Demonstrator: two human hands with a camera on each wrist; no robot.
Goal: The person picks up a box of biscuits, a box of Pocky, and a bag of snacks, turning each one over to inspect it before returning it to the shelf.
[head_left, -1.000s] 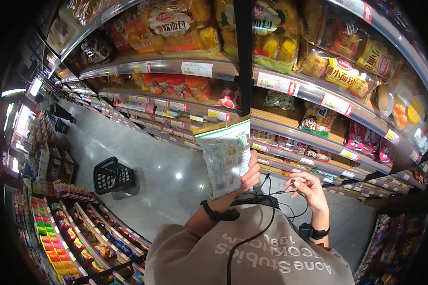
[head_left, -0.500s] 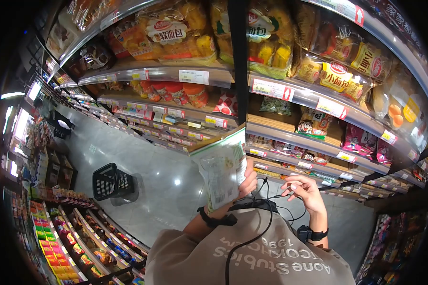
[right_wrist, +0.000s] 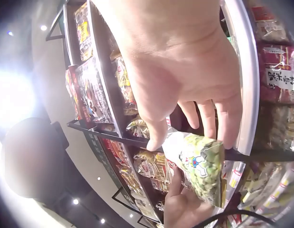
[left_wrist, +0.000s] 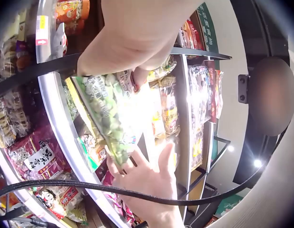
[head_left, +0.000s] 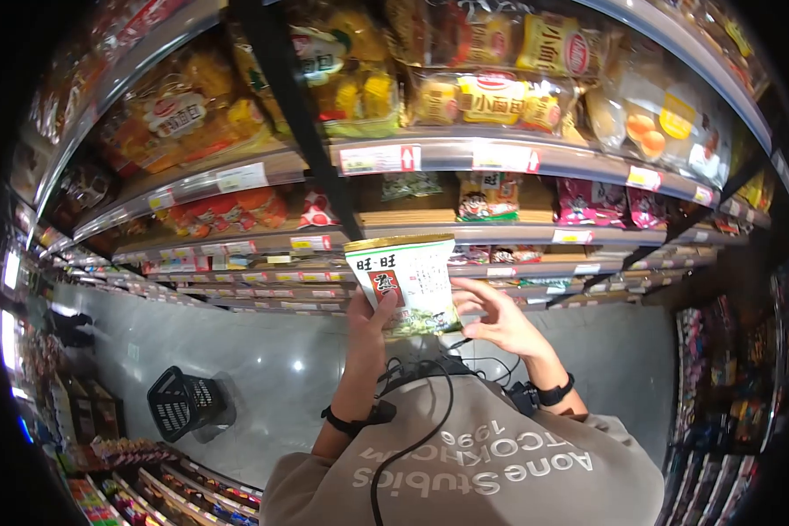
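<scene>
A white and green snack bag (head_left: 421,285) with a gold top edge and pictures of green peas is held upright in front of the chest, its printed front facing the head camera. My left hand (head_left: 366,320) grips its left side, thumb across the front and the other fingers hidden behind. At the bag's right side is my right hand (head_left: 504,324), fingers spread and lightly bent, fingertips right at the lower right edge. In the right wrist view, the bag's pea-covered corner (right_wrist: 206,173) lies just beyond those fingers.
Shelves of packaged bread (head_left: 495,96) and snack bags (head_left: 489,197) run across in front, with price-tag rails (head_left: 508,156). A black shopping basket (head_left: 184,403) stands on the floor to the left. A black cable (head_left: 412,443) hangs over the shirt.
The bag has turned from its barcode side to its printed front in my left hand. My right hand has come in to the bag's side. The head view has swung to the right.
</scene>
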